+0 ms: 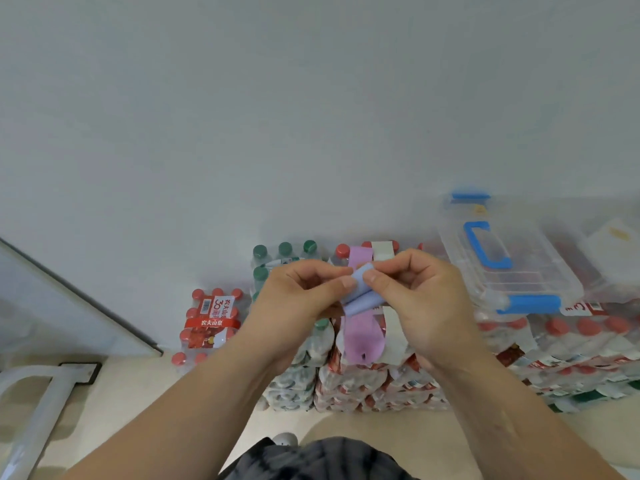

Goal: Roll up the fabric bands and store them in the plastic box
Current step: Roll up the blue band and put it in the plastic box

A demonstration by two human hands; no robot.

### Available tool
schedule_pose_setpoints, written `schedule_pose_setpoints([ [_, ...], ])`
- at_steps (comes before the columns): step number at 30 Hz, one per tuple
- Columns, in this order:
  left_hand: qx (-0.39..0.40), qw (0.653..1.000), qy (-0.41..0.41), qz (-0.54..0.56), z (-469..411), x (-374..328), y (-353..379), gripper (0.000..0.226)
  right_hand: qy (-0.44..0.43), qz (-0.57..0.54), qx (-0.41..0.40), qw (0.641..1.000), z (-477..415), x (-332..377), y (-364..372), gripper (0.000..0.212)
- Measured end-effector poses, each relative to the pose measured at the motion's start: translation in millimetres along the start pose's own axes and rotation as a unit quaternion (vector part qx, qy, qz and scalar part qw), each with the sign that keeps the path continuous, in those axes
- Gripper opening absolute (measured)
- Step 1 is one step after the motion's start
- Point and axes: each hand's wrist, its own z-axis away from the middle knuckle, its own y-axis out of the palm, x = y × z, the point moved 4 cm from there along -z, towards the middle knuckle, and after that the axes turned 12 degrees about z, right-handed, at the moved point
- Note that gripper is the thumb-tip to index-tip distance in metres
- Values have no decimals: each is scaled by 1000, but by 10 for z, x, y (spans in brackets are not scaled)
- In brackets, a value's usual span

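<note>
A light blue fabric band (363, 295) is held in the air in front of me, partly rolled, with both hands on it. My left hand (294, 303) pinches its left side with thumb and fingers. My right hand (420, 299) pinches the upper right end of the roll. Below it a pink band (363, 337) and a white band (382, 251) lie flat across the top of a stack of bottle packs. The clear plastic box (512, 271) with blue handle and latches stands shut on the packs at the right.
Shrink-wrapped packs of water bottles (346, 382) with red and green caps are stacked against the white wall. A lower pack (211, 320) stands at the left. A white frame (38, 420) stands on the pale floor at the lower left.
</note>
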Motion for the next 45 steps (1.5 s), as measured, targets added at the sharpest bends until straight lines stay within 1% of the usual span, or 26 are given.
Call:
schedule_pose_setpoints([
  [2, -3, 999, -30, 26, -92, -95, -166, 9, -10, 8, 6, 1000, -82, 75, 160, 20],
  [5, 29, 997, -66, 24, -242, -169, -358, 14, -16, 29, -3, 999, -196, 131, 348, 22],
  [7, 44, 997, -50, 27, -342, -229, -460, 12, 5, 20, -12, 1000, -251, 123, 453, 18],
  [11, 37, 998, -11, 44, -529, -335, -670, 17, 56, 6, -34, 998, -322, 169, 668, 30],
  [14, 52, 998, -8, 44, -659, -343, -798, 17, 63, -2, -55, 996, -365, 205, 816, 35],
  [15, 61, 997, -11, 44, -695, -330, -827, 17, 60, 8, -66, 996, -381, 210, 856, 33],
  [18, 83, 994, -38, 59, -802, -306, -880, 20, 55, 41, -84, 994, -422, 219, 934, 14],
  [20, 112, 990, -55, 61, -884, -266, -879, 22, 47, 70, -82, 993, -430, 244, 917, 20],
  [22, 142, 985, -65, 75, -929, -254, -854, 19, 28, 100, -72, 992, -424, 312, 863, 28],
  [24, 170, 977, -90, 97, -975, -226, -773, 23, 14, 132, -56, 990, -423, 356, 768, 30],
  [26, 207, 969, -112, 82, -1008, -187, -633, 25, 11, 149, -54, 987, -405, 373, 650, 30],
  [28, 242, 962, -118, 55, -1031, -155, -454, 23, 22, 135, -82, 987, -355, 320, 485, 32],
  [31, 276, 958, -83, 2, -1052, -95, -132, 20, 48, 89, -146, 984, -262, 192, 181, 34],
  [33, 282, 957, -73, -1, -1025, -22, 132, 20, 45, 52, -178, 982, -200, 121, -74, 33],
  [35, 283, 957, -67, 1, -979, 75, 421, 21, 35, 25, -187, 981, -136, 92, -325, 27],
  [38, 295, 954, -57, -15, -896, 229, 912, 20, 10, 21, -209, 978, -29, 39, -780, 20],
  [40, 297, 953, -57, -16, -851, 358, 1265, 19, -4, 35, -208, 977, 20, -32, -1149, 12],
  [45, 291, 954, -48, -52, -758, 681, 2157, 21, -23, 97, -179, 979, 137, -196, -2120, 11],
])
